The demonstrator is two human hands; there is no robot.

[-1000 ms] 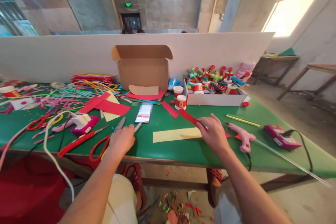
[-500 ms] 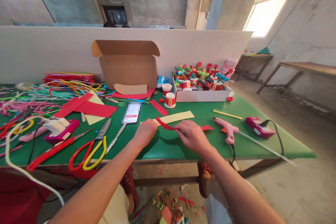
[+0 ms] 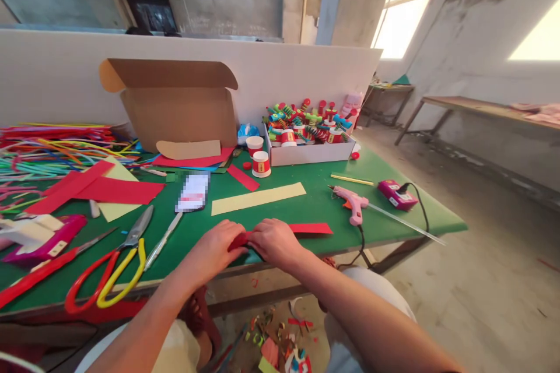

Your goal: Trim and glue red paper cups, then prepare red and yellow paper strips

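Observation:
Near the front edge of the green table, my left hand point(image 3: 222, 245) and my right hand point(image 3: 273, 240) are close together, both closed on a red paper strip point(image 3: 240, 238). Its ends are partly hidden by my fingers. Another red strip point(image 3: 311, 228) shows flat on the table just right of my right hand; whether it joins the held one I cannot tell. Behind my hands lies a pale yellow paper strip point(image 3: 259, 198). To the left are a phone point(image 3: 192, 192), a silver pen-like tool point(image 3: 163, 241) and scissors with red and yellow handles point(image 3: 125, 262).
A pink glue gun point(image 3: 353, 203) with a clear stick lies at right, beside a purple power block point(image 3: 397, 194). Behind stand small red-and-white cups point(image 3: 261, 164), a white box point(image 3: 312, 153) of colourful figures and an open cardboard box point(image 3: 179, 111). Pipe cleaners point(image 3: 65, 143) spread at left.
My hands have come closer together and moved down toward the table's front edge with the red strip. The yellow strip is now fully uncovered. The camera view has turned to the right.

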